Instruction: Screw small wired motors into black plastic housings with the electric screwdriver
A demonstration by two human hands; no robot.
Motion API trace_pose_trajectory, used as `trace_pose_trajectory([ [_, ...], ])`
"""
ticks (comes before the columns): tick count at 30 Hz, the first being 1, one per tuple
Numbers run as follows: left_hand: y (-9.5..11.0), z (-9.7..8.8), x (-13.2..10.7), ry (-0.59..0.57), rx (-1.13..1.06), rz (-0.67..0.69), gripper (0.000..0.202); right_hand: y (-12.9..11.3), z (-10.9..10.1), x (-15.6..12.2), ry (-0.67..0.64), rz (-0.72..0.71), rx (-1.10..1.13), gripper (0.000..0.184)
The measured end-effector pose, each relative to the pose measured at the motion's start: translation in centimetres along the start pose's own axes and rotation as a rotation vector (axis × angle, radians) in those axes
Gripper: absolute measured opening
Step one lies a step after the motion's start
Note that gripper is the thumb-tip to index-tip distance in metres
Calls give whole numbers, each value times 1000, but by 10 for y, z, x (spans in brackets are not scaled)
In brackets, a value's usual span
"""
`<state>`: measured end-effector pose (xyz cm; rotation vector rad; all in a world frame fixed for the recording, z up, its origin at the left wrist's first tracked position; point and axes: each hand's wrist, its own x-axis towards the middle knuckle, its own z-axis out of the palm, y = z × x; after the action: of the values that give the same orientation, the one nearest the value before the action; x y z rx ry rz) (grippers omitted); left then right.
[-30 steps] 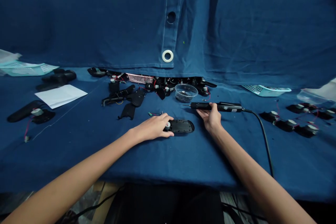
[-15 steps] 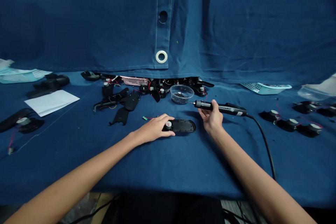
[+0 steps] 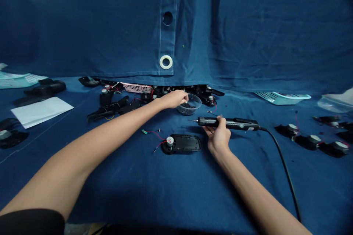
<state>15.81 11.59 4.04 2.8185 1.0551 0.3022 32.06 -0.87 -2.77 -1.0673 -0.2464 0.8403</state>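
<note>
Clear plastic bowl (image 3: 191,108) of dark screws (image 3: 188,105) stands near the far edge of the blue cloth (image 3: 143,191). Left hand (image 3: 173,99) is at its rim, fingertips pressed together; whether they pinch a screw is hidden. Right hand (image 3: 218,137) is closed around a black electric screwdriver (image 3: 228,123), bit pointing left, off the cloth. Black housing (image 3: 184,143) with a motor (image 3: 170,141) and red wires (image 3: 159,144) lies below the bowl, untouched.

Front centre: motor housing (image 3: 182,144)
Behind it: plastic bowl (image 3: 195,104) (screws (image 3: 188,106) inside)
Right of it: electric screwdriver (image 3: 228,123), then a row of motor units (image 3: 307,142)
Far left: paper sheet (image 3: 41,112)
</note>
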Motion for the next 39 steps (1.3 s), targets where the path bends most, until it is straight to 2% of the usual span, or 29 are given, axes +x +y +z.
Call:
trace_pose_trajectory([
  [3, -7, 7, 43, -213, 7, -9, 34, -3, -1, -2, -17, 13, -1, 16],
  [6, -7, 17, 69, -395, 22, -50, 70, -4, -1, -3, -43, 57, 1, 17],
  [8, -7, 23, 78, -477, 38, -88, 86, -2, -2, -3, -56, 83, 0, 18],
  [10, -7, 28, 82, -528, 54, -117, 87, 0, -2, -2, -57, 103, -8, 19],
  [13, -8, 32, 81, -561, 76, -127, 79, 1, -3, -1, -50, 125, -15, 19],
  [18, -4, 34, 79, -543, 119, -103, 49, 0, -2, 1, -39, 147, 3, 18],
  [21, -3, 36, 81, -488, 124, -109, 40, -2, -3, 2, -43, 147, 13, 17],
  [27, -10, 39, 82, -387, 46, -130, 33, -4, -4, 2, -41, 146, 0, 17],
  [32, -16, 34, 78, -330, -75, -134, 24, -5, -3, 1, -52, 143, 32, 17],
  [39, -24, 30, 80, -202, -165, -107, 28, -7, -3, 1, -44, 153, 5, 17],
])
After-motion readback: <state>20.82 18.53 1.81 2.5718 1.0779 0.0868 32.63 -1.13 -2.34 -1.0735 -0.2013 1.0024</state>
